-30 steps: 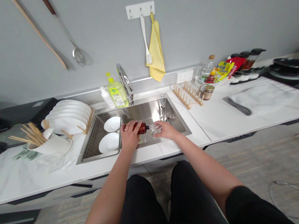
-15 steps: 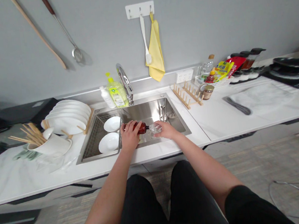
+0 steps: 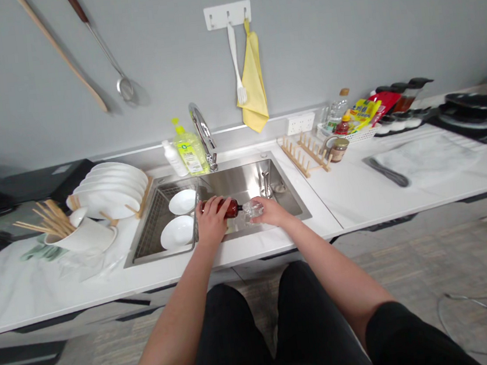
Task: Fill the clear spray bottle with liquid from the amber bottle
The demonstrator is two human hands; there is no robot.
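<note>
My left hand (image 3: 213,220) is wrapped round a dark red-brown bottle (image 3: 232,208) with a black neck, tipped onto its side above the sink (image 3: 251,177). The bottle's mouth points right, at the opening of a small clear glass (image 3: 253,209). Fingers of my right hand (image 3: 269,210) close round that glass, which is tilted toward the bottle. Whether liquid passes between them is too small to tell. Left of my left hand, a white bowl (image 3: 177,232) and a second white bowl (image 3: 183,201) sit in a wire basket (image 3: 149,225) within the sink.
Behind the sink stand a chrome faucet (image 3: 202,131), a green-yellow soap bottle (image 3: 190,150) and a white bottle (image 3: 174,158). White plates (image 3: 110,189) fill a rack at left, near a utensil holder (image 3: 85,238). A wooden rack (image 3: 304,153) and jar (image 3: 339,149) are at right.
</note>
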